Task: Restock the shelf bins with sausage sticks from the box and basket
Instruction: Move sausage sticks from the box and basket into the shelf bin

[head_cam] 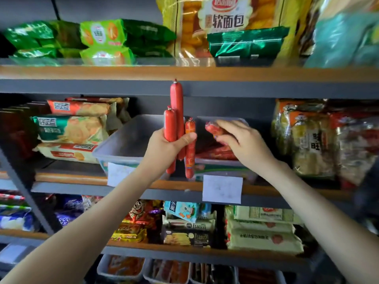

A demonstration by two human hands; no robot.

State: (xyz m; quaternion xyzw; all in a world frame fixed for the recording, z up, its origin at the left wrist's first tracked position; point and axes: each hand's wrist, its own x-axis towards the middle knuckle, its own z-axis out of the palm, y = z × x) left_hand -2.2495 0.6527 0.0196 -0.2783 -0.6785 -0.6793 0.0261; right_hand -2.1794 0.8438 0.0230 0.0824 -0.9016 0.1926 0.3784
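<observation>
My left hand (pixel 167 147) grips three red sausage sticks (pixel 176 111) upright in front of the middle shelf. My right hand (pixel 240 140) pinches another sausage stick (pixel 213 128) over the right clear bin (pixel 221 161), which holds several red sausage sticks lying flat. The left clear bin (pixel 121 144) beside it shows a bare grey inside. Both bins stand on the middle shelf, each with a white label below: the left label (pixel 118 174), the right label (pixel 222 188). No box or basket is in view.
Cracker packs (pixel 75 130) lie left of the bins and rice cracker bags (pixel 313 144) stand to the right. Bread and green snack bags fill the shelf above. Lower shelves hold wafer packs (pixel 187 232) and more clear tubs (pixel 123 267).
</observation>
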